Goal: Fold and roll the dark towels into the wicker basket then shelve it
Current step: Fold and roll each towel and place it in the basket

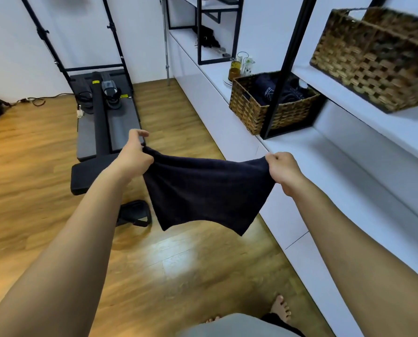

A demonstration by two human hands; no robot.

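So the towel [209, 190] hangs stretched between both hands over the floor, long edge running left to right. Left hand [136, 152] pinches one top corner, right hand [282, 167] is curled tight round the other. It's dark navy, sagging, already doubled I think. The basket [271, 105] sits up right on the counter, nearer the right hand.

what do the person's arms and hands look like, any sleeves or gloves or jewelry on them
Both arms are bare from wrist to the frame's edge, with no sleeves in view. The left hand and right hand wear no gloves, and no watch, bracelet or ring shows on either wrist or on the visible fingers. Nothing is strapped or marked on the forearms.
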